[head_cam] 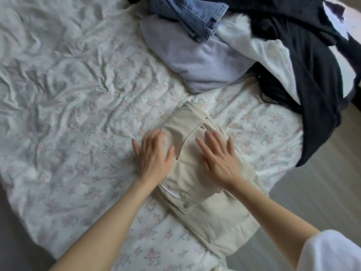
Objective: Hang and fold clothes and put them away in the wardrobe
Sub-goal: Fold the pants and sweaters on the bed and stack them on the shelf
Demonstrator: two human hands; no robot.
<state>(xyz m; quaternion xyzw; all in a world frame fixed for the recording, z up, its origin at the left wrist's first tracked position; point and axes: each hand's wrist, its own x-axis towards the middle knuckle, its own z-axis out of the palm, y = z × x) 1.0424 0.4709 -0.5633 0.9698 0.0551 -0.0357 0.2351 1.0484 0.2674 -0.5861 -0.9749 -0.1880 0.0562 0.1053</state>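
Here, two flat hands [154, 157] [220, 159] on one folded trousers [195, 173].

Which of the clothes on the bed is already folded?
The cream trousers, flat under both hands near the bed's edge. The jeans, lilac top, white garment and black garment lie heaped.

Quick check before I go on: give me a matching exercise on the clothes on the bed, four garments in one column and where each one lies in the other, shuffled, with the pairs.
Garments:
1. cream trousers
2. blue jeans
3. lilac top
4. black garment

Places:
A. draped over the bed's right edge, towards the floor
B. folded, under both flat hands
C. top of the pile, at the far edge of the view
D. in the pile, partly under the denim

Pairs: 1-B, 2-C, 3-D, 4-A

The left hand and the right hand press on the cream trousers with straight fingers.
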